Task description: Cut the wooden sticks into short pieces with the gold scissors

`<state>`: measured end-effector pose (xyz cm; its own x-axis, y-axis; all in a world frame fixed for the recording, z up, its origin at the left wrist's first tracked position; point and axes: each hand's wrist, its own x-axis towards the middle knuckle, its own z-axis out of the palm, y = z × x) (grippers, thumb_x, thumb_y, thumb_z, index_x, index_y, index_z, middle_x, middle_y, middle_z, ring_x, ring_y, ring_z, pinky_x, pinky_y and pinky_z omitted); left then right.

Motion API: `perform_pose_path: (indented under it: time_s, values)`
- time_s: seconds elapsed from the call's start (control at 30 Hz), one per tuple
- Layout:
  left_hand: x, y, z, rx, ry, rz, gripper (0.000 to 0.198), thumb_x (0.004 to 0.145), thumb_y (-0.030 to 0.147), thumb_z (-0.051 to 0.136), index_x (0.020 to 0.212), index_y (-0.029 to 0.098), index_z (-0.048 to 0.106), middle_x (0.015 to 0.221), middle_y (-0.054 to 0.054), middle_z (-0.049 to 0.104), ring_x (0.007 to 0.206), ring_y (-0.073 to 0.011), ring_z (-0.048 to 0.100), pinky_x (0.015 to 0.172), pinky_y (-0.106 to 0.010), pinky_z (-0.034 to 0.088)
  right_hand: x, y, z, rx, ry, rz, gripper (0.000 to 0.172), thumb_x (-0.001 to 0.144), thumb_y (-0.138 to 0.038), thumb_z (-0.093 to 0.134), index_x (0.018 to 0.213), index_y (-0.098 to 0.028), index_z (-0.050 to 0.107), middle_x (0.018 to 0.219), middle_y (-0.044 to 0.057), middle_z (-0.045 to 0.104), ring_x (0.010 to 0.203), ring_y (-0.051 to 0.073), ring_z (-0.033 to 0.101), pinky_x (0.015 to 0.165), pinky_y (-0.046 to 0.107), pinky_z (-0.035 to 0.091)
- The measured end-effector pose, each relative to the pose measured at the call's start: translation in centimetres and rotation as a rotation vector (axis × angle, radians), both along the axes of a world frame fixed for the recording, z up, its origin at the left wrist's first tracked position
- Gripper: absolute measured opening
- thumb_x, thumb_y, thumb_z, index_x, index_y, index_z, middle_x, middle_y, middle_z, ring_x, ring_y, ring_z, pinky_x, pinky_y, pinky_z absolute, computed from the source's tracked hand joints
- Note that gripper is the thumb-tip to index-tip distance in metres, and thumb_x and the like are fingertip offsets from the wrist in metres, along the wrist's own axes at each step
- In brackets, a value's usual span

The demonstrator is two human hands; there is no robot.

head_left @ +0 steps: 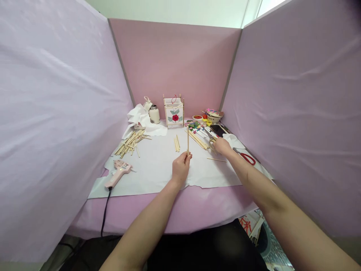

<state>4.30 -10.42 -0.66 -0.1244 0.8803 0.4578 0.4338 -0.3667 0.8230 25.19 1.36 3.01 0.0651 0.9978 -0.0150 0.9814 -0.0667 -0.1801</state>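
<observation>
Near the middle of the white sheet, my left hand (181, 166) pinches a thin wooden stick (188, 139) that stands upright. My right hand (222, 146) reaches to the right side, its fingers at the handles of a pair of scissors (211, 139); whether it grips them is too small to tell. Longer sticks (197, 139) lie just left of the scissors. A few short sticks (176, 143) rest left of the upright one. One single stick (216, 160) lies below my right hand.
A pink glue gun (120, 174) with a black cord and a stick pile (131, 143) are at left. Behind stand a jar (154, 114) and a rose-decorated lantern (175, 114). Red-handled scissors (248, 158), a phone (217, 131), markers (200, 132) and a bowl (213, 118) are at right.
</observation>
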Motion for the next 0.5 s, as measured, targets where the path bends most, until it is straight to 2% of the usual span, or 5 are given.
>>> perform_pose_path:
  time_s: [0.13,0.23,0.3,0.4,0.5]
  values:
    - [0.0,0.0,0.0,0.012,0.007,0.001,0.018,0.087,0.030,0.049,0.090,0.020,0.064,0.083,-0.002,0.068,0.075,-0.0133,0.062,0.070,-0.023,0.045,1.5,-6.0,-0.5,0.049,0.135,-0.010,0.042,0.090,-0.046,0.040,0.101,-0.011,0.060,0.093,0.012,0.068,0.079,0.019,0.064,0.057,0.023,0.041]
    - [0.1,-0.1,-0.1,0.017,0.019,0.001,0.020,0.088,0.031,0.047,0.092,0.021,0.064,0.083,-0.002,0.068,0.072,-0.0126,0.061,0.068,-0.022,0.044,2.2,-11.0,-0.7,0.061,0.305,0.049,0.050,0.080,-0.060,0.049,0.102,-0.016,0.057,0.090,0.006,0.066,0.074,0.017,0.062,0.056,0.022,0.042]
    - [0.1,-0.1,-0.1,0.019,0.024,0.003,0.020,0.088,0.031,0.047,0.092,0.021,0.064,0.083,-0.002,0.068,0.072,-0.0124,0.061,0.068,-0.022,0.044,2.4,-13.9,-0.4,0.072,0.383,0.114,0.057,0.071,-0.064,0.058,0.105,-0.019,0.055,0.087,0.004,0.065,0.074,0.018,0.060,0.058,0.024,0.042]
    - [0.2,-0.1,0.1,0.020,0.037,0.008,0.019,0.087,0.031,0.047,0.091,0.021,0.064,0.082,-0.001,0.068,0.072,-0.0121,0.059,0.067,-0.021,0.043,2.2,-16.5,0.5,0.125,0.359,0.229,0.065,0.064,-0.060,0.066,0.114,-0.021,0.051,0.097,0.005,0.062,0.083,0.020,0.059,0.065,0.026,0.044]
    - [0.2,-0.2,0.3,0.008,0.073,0.020,0.020,0.087,0.032,0.046,0.085,0.020,0.063,0.073,0.000,0.064,0.064,-0.0108,0.055,0.063,-0.021,0.040,1.7,-17.2,1.6,0.181,0.269,0.298,0.069,0.062,-0.060,0.068,0.115,-0.021,0.051,0.107,0.008,0.059,0.094,0.024,0.056,0.073,0.029,0.043]
